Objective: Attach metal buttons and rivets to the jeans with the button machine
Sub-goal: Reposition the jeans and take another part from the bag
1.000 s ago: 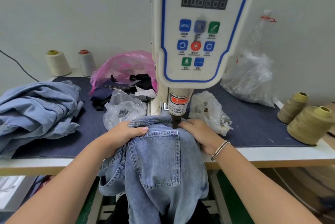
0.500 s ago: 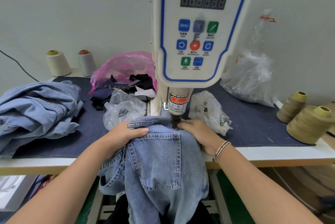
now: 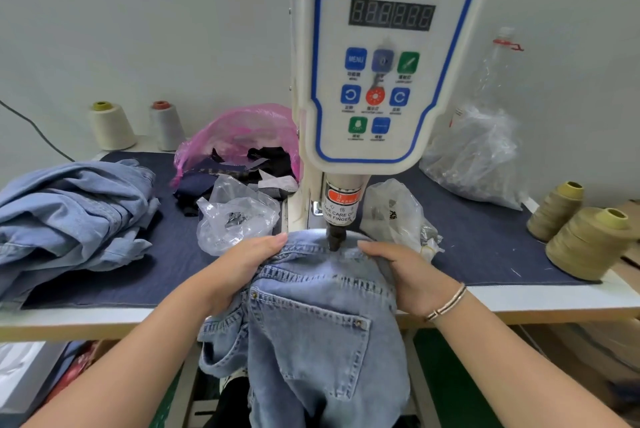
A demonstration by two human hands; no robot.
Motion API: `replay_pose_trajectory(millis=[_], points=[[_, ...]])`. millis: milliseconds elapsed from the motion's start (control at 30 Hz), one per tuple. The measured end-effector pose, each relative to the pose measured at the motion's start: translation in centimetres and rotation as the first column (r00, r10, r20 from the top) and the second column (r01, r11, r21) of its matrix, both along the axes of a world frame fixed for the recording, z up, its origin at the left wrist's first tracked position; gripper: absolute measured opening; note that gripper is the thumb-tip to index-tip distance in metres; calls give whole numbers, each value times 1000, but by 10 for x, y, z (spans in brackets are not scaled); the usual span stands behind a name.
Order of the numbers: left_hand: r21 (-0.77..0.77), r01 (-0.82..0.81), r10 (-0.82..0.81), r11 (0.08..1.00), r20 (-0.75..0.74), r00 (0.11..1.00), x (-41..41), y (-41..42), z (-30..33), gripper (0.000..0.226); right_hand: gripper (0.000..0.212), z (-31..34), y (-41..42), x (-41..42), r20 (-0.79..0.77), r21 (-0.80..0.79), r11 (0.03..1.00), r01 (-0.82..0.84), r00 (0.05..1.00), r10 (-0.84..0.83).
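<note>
Head view, only one. Jeans [image 3: 322, 317] are draped over the front edge of the table [image 3: 554, 299], waistband up under the punch [image 3: 335, 237] of the button machine [image 3: 388, 57]. Punch tip sits on or just above the waistband; contact can't be confirmed. Left hand [image 3: 242, 265] grips bunched denim left of the punch, fingers curled over the fold. Right hand [image 3: 405, 272] holds the waistband on the right, thumb on top, fingers wrapped under the cloth and hidden. Both hands are near the punch, fingertips just beside it.

Progress: back pocket [image 3: 311, 341] already carries two rivets, upper left corner [image 3: 254, 295] and upper right corner [image 3: 359, 323]. So the pocket looks done, judging by that. Waistband spot under the punch is apparently next; no button visible there yet. Other side of the garment is unseen, can't judge what's left.

Versus earlier frames: then the pocket's upper right corner sat right at the punch; now the garment is pulled toward the person, the pocket lies lower and the waistband is under the tool. Both hands have regripped higher.

Stack of denim [image 3: 69, 216] on the left, bags of hardware [image 3: 235, 216] beside the column.
</note>
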State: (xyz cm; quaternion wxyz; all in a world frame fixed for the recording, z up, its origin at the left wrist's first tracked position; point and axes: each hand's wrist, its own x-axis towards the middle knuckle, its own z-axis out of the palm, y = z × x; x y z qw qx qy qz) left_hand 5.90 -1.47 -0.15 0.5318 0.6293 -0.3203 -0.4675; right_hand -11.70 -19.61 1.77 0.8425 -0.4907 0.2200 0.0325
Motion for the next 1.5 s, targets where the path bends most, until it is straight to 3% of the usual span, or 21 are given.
replay_pose_trajectory(millis=[67, 133, 200, 267, 333, 367, 433, 500, 567, 633, 767, 800, 867, 933, 1067, 1200, 1233, 1367, 1433, 1500], points=[[47, 27, -37, 999, 236, 971, 2, 5, -2, 28, 31, 2, -6, -5, -167, -291, 944, -154, 980, 108], [49, 9, -30, 999, 452, 891, 1, 6, -6, 20, 32, 8, -13, -7, -222, -548, 823, -150, 975, 29], [23, -6, -9, 1000, 583, 812, -3, 4, -10, 19, 22, 19, -24, -8, -63, -642, 754, 138, 971, -231], [-32, 4, 18, 999, 642, 766, -8, 4, -13, 26, 19, 25, -41, -5, 103, -793, 510, 333, 899, -426], [-54, 49, -2, 997, 657, 754, -12, 5, -15, 36, 23, 25, -57, 1, 31, -977, 181, 115, 911, -411], [-45, 92, -38, 995, 670, 741, -14, 5, -16, 37, 25, 24, -60, 7, -80, -996, 72, -56, 919, -387], [-61, 153, -73, 986, 670, 739, -21, 4, -17, 31, 28, 18, -64, 17, -262, -955, -33, -295, 889, -375], [-171, 106, 5, 980, 548, 837, -26, 4, -18, 24, 25, 15, -64, 30, -368, -884, -122, -452, 832, -414], [-262, 16, 94, 965, 401, 911, -25, 4, -16, 23, 25, 12, -67, 43, -437, -826, -126, -550, 765, -473], [-264, 13, 82, 965, 345, 935, -23, 4, -14, 24, 29, 14, -69, 53, -494, -791, -68, -608, 701, -515], [-139, 308, -236, 941, 381, 894, -36, -2, -8, 33, 31, 13, -73, 65, -579, -734, -17, -679, 638, -508], [-111, 359, -288, 927, 406, 867, -41, -6, -7, 35, 29, 10, -72, 65, -543, -745, -77, -663, 669, -507], [-74, 347, -274, 935, 470, 839, -42, -12, -5, 38, 22, 1, -70, 61, -368, -785, -288, -548, 787, -495], [-45, 274, -195, 961, 591, 783, -33, -12, -6, 42, 20, -6, -71, 55, -276, -799, -371, -473, 837, -473], [0, 132, -80, 991, 795, 601, -16, 1, -16, 37, 15, -13, -79, 49, -240, -836, -362, -413, 867, -436], [45, -10, -37, 999, 914, 403, -15, -2, -27, 34, 16, -14, -78, 51, -258, -794, -417, -442, 867, -426], [33, -41, -12, 999, 903, 430, -15, -3, -28, 33, 16, -13, -77, 53, -263, -787, -421, -450, 864, -430], [-86, -109, 138, 990, 701, 700, -7, -4, -28, 30, 14, -10, -74, 53, -347, -763, -365, -534, 814, -465], [-95, -99, 137, 991, 653, 745, -5, -3, -28, 32, 17, -12, -73, 52, -355, -745, -373, -553, 803, -479], [-101, -100, 142, 990, 642, 753, -4, -3, -29, 33, 22, -9, -73, 56, -456, -708, -301, -638, 740, -494]])
